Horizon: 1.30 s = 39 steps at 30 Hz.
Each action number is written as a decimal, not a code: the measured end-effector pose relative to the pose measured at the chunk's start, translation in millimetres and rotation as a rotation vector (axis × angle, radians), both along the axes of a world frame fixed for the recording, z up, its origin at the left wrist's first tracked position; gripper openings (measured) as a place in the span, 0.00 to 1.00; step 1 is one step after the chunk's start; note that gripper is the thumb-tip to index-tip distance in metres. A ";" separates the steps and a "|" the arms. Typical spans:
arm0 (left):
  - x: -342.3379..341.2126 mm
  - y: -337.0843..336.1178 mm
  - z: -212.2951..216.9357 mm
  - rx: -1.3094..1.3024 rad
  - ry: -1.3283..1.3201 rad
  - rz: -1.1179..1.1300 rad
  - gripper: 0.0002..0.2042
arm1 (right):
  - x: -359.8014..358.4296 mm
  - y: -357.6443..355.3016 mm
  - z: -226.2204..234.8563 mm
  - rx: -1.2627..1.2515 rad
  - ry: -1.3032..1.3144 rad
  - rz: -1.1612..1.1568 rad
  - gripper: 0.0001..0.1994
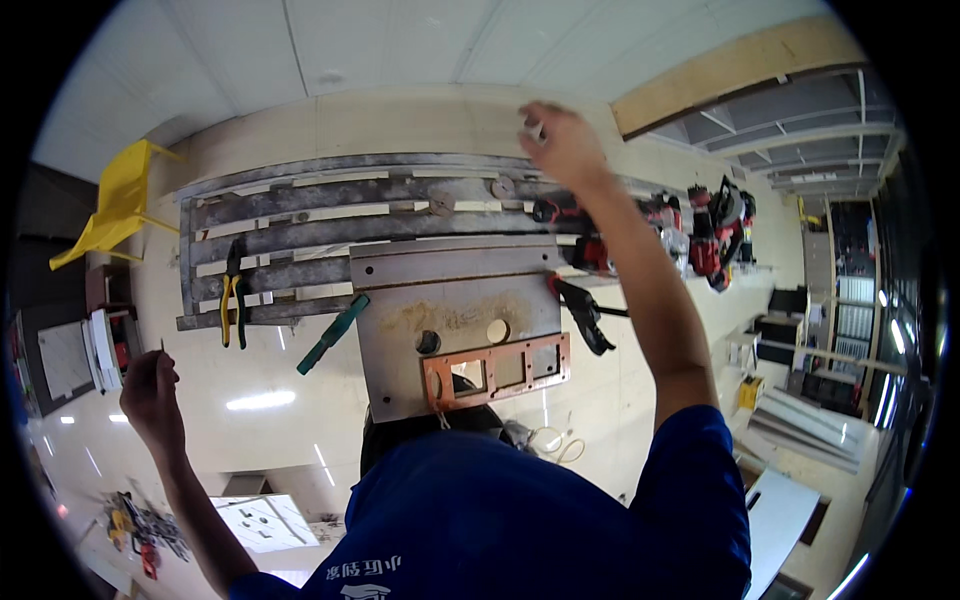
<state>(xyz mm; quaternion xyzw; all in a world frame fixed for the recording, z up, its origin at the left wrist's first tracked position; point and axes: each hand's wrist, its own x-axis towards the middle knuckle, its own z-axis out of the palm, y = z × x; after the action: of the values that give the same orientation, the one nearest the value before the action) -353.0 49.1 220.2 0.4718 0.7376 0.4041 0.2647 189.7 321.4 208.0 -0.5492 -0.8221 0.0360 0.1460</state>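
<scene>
My left hand (153, 398) is raised off to the left of the bench, its fingers pinched on a small thin dark piece (162, 346) that sticks up from the fingertips. My right hand (566, 148) reaches past the bench's far edge; motion smears its fingers, and what they hold, if anything, is unclear. A flat grey board (400, 345) with two round holes lies on the near side of the slatted bench (330, 193). On its near right part rests a copper-coloured frame (510, 368) with several square openings. Neither hand touches the board or frame.
A green-handled clamp (333, 335) and a black-and-red clamp (582, 315) sit at the board's sides. Pliers with yellow-and-green handles (232, 300) lie on the left slats. Red-and-black power tools (712, 235) crowd the right end. A yellow chair (120, 205) stands far left.
</scene>
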 end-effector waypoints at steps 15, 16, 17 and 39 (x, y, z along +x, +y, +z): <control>104.1 72.9 -162.6 -0.018 0.108 -0.545 0.10 | 14.2 -348.4 24.9 -0.092 0.859 -0.531 0.13; 112.5 90.1 -165.5 0.006 0.076 -0.557 0.09 | 12.3 -374.1 12.0 -0.128 0.897 -0.602 0.14; 112.5 108.4 -177.6 0.033 0.108 -0.573 0.09 | 8.9 -392.9 9.1 -0.152 0.865 -0.641 0.14; 93.5 184.1 -237.5 0.182 0.638 -0.507 0.12 | 47.3 -500.8 -27.3 -0.141 0.741 -0.966 0.13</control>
<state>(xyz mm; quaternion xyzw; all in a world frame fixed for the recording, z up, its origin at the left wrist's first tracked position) -259.4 233.2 -17.4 0.7615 0.6043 0.2233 0.0712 237.0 -179.3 180.7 -0.8190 -0.3705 0.2087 0.3853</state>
